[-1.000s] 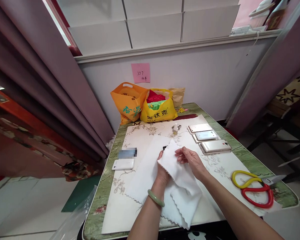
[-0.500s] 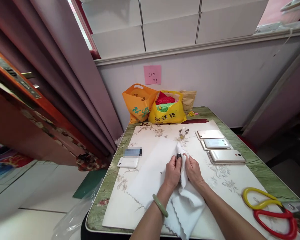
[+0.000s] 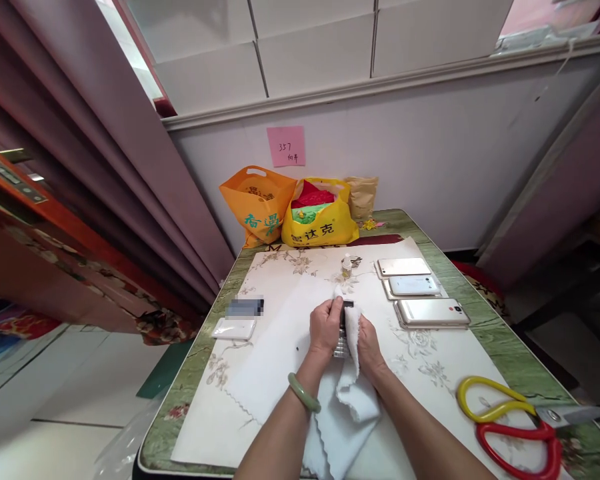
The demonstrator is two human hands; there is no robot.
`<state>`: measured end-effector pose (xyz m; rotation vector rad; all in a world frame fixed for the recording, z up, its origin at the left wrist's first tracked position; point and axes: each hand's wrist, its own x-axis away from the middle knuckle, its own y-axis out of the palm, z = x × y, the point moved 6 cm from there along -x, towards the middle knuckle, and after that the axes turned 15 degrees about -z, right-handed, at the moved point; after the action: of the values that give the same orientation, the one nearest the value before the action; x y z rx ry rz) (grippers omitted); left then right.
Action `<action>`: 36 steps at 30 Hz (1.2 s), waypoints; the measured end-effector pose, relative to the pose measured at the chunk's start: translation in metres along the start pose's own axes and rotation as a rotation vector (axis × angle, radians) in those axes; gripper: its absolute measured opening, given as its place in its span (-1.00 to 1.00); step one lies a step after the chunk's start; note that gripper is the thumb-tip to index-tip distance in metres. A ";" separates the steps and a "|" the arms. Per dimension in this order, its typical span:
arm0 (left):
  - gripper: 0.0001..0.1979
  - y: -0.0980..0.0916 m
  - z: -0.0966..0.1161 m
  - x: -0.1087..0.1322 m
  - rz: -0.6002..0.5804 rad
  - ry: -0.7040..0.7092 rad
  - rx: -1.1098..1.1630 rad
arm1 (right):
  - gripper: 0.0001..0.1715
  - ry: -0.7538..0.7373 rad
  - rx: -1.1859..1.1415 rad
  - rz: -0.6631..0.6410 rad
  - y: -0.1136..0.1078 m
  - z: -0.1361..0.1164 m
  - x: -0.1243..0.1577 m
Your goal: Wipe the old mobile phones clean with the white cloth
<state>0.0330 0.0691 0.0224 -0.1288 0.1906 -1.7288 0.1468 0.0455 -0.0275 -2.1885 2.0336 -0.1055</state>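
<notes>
- Pink note (image 3: 285, 146) on the wall: handwritten "357", smaller characters beneath unreadable.
- Orange bag (image 3: 253, 200): green "香遇".
- Yellow bag (image 3: 320, 228): green characters ending "达克".

My left hand (image 3: 325, 325) grips a small phone (image 3: 341, 341) just above the table (image 3: 485, 320). My right hand (image 3: 369, 345) presses a white cloth (image 3: 353, 393) against the phone's side. To my right three phones (image 3: 414, 285) lie in a row, with scissors (image 3: 510, 420) nearer me.
</notes>
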 end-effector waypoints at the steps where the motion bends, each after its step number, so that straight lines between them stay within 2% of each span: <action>1: -0.55 -0.002 0.002 -0.005 0.041 -0.001 0.000 | -0.45 -0.001 0.016 -0.007 0.001 0.000 0.000; 7: -0.56 -0.014 0.014 -0.034 0.244 0.008 -0.056 | -0.42 0.005 0.012 0.006 0.005 -0.008 0.001; 11: -0.56 -0.014 0.012 -0.029 0.403 0.028 -0.008 | -0.46 0.018 -0.037 0.067 0.002 -0.011 0.003; 13: -0.56 -0.012 0.010 -0.022 0.425 0.047 0.038 | -0.47 0.019 -0.099 0.095 -0.001 -0.010 0.004; 15: -0.58 -0.008 0.008 -0.015 0.343 0.055 0.087 | -0.46 0.020 -0.192 0.138 -0.005 -0.006 0.003; 18: -0.62 -0.005 0.004 -0.002 0.142 0.032 0.166 | -0.44 0.018 -0.350 0.193 -0.012 0.003 0.000; 22: -0.64 -0.013 -0.004 0.021 -0.139 -0.090 0.238 | -0.48 0.007 -0.463 0.159 -0.011 0.008 -0.003; 25: -0.62 -0.028 -0.007 0.034 -0.340 -0.215 0.196 | -0.51 0.012 -0.425 0.135 -0.007 0.001 0.001; 30: -0.65 -0.046 0.001 0.055 -0.800 -0.385 -0.045 | -0.56 -0.056 -0.250 0.009 0.002 -0.016 0.006; 32: -0.66 -0.049 0.005 0.059 -0.866 -0.402 -0.112 | -0.56 -0.078 -0.217 -0.036 0.005 -0.018 0.007; 36: -0.64 -0.040 0.012 0.050 -0.783 -0.333 -0.177 | -0.54 -0.078 -0.212 -0.064 0.006 -0.014 0.008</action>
<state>-0.0121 0.0254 0.0409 -0.6902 0.0415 -2.4262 0.1388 0.0365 -0.0146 -2.3403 2.0156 0.1938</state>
